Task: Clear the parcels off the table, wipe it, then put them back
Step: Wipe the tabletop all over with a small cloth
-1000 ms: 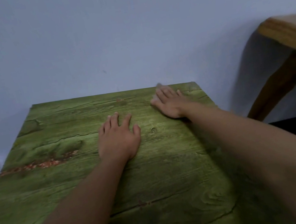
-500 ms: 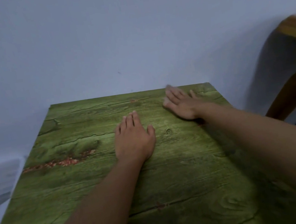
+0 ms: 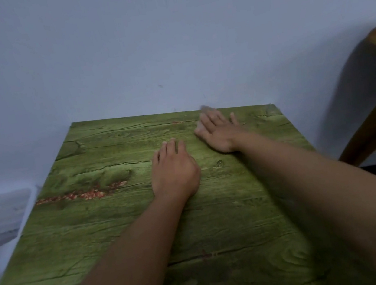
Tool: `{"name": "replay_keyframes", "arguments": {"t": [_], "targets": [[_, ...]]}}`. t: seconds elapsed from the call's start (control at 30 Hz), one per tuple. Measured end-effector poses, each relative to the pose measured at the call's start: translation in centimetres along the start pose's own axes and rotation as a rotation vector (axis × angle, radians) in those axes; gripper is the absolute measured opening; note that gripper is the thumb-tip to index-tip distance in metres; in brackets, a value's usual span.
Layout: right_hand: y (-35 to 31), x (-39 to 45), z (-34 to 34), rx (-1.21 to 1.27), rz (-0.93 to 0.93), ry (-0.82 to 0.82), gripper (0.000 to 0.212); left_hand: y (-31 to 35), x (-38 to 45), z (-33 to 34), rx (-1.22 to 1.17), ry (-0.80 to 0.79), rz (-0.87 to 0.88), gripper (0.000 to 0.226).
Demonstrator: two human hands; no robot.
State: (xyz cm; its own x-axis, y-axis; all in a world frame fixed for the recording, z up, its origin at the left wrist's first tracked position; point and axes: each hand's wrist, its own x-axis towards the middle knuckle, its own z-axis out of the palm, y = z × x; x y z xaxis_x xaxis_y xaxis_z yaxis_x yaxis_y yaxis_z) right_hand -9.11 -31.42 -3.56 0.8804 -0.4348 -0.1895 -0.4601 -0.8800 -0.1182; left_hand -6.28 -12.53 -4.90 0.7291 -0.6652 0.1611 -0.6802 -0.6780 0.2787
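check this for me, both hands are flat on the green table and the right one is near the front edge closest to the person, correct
Not quite. The head view shows both hands flat on the green table, but the right hand lies near the far edge by the wall, ahead of the left hand.

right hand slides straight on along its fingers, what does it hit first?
The right hand lies flat on the green table, fingers aimed at the far edge. Something pale and blurred shows at its fingertips; beyond that, probably the wall, though depth is unclear.
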Motion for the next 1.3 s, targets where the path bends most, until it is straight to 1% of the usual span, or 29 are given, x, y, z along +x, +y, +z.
{"name": "replay_keyframes", "arguments": {"t": [0.03, 0.07, 0.1, 0.17, 0.2, 0.3, 0.33, 0.43, 0.47, 0.53, 0.57, 0.6, 0.67, 0.7, 0.77, 0.83, 0.93, 0.97, 1.07, 1.1, 1.17, 1.2, 1.23, 1.3], "targets": [[-0.3, -0.1, 0.2, 0.003, -0.071, -0.005, 0.070, 0.1, 0.0, 0.0, 0.002, 0.002, -0.001, 0.052], [-0.1, 0.1, -0.1, 0.006, -0.102, -0.001, 0.069, 0.1, 0.0, -0.1, 0.002, 0.009, -0.005, 0.051], [0.5, 0.4, -0.6, 0.017, -0.060, 0.003, 0.069, 0.2, 0.0, -0.2, 0.001, 0.012, -0.011, 0.051], [1.0, 0.6, -1.1, 0.029, 0.081, -0.005, 0.069, 0.2, -0.1, -0.3, 0.008, 0.018, -0.024, 0.051], [0.5, 0.5, -1.0, 0.004, 0.074, -0.007, 0.070, 0.2, -0.2, -0.3, 0.016, 0.031, -0.030, 0.050], [-1.1, -0.1, -0.1, -0.041, -0.139, -0.013, 0.069, 0.4, -0.4, -0.4, 0.021, 0.051, -0.066, 0.050], [-0.7, 0.2, -0.4, -0.036, -0.153, -0.009, 0.068, 0.5, -0.3, -0.4, 0.021, 0.061, -0.078, 0.050], [-0.1, 0.8, -1.0, -0.015, 0.008, 0.003, 0.068, 0.5, -0.4, -0.4, 0.020, 0.076, -0.117, 0.048], [-0.8, 0.7, -0.6, -0.030, -0.016, 0.004, 0.068, 0.5, -0.4, -0.4, 0.025, 0.085, -0.124, 0.047], [-2.2, 0.3, 0.2, -0.043, -0.151, -0.014, 0.068, 0.6, -0.5, -0.4, 0.027, 0.091, -0.133, 0.045], [-2.1, 0.3, 0.1, -0.032, -0.178, -0.018, 0.068, 0.6, -0.4, -0.3, 0.027, 0.095, -0.133, 0.045], [-1.7, 0.8, -0.5, -0.028, -0.154, -0.020, 0.068, 0.6, -0.3, -0.3, 0.022, 0.103, -0.139, 0.045], [-1.0, 1.3, -1.3, -0.016, -0.015, -0.023, 0.068, 0.6, -0.4, -0.3, 0.005, 0.115, -0.145, 0.042], [-1.3, 1.4, -1.4, -0.027, 0.006, -0.033, 0.068, 0.6, -0.4, -0.3, 0.004, 0.123, -0.138, 0.041], [-2.6, 0.9, -0.6, -0.082, -0.103, -0.055, 0.068, 0.5, -0.3, -0.3, -0.001, 0.127, -0.125, 0.038], [-2.6, 0.7, -0.7, -0.079, -0.176, -0.069, 0.068, 0.3, -0.2, -0.4, -0.043, 0.128, -0.121, 0.034], [-2.0, 1.2, -1.3, -0.032, -0.053, -0.039, 0.070, 0.3, -0.1, -0.6, -0.121, 0.137, -0.143, 0.034], [-2.7, 1.0, -1.0, -0.032, -0.073, -0.035, 0.069, 0.3, 0.0, -0.6, -0.139, 0.146, -0.148, 0.035], [-4.7, 0.3, 0.1, -0.079, -0.284, -0.057, 0.069, 0.0, 0.0, -0.7, -0.287, 0.204, -0.197, 0.039], [-4.3, 0.7, -0.3, -0.069, -0.286, -0.043, 0.070, -0.2, 0.1, -0.9, -0.361, 0.243, -0.218, 0.040], [-3.1, 1.6, -1.0, -0.035, -0.145, -0.019, 0.068, -0.3, 0.0, -1.2, -0.482, 0.328, -0.266, 0.039], [-3.3, 1.6, -1.0, -0.033, -0.111, -0.017, 0.068, -0.4, -0.1, -1.3, -0.521, 0.363, -0.284, 0.038], [-4.1, 1.5, -0.6, -0.050, -0.150, -0.016, 0.067, -0.4, 0.0, -1.3, -0.548, 0.388, -0.296, 0.037], [-5.6, 0.8, 0.4, -0.079, -0.307, -0.028, 0.066, -0.5, 0.2, -1.2, -0.579, 0.411, -0.310, 0.035]]}}
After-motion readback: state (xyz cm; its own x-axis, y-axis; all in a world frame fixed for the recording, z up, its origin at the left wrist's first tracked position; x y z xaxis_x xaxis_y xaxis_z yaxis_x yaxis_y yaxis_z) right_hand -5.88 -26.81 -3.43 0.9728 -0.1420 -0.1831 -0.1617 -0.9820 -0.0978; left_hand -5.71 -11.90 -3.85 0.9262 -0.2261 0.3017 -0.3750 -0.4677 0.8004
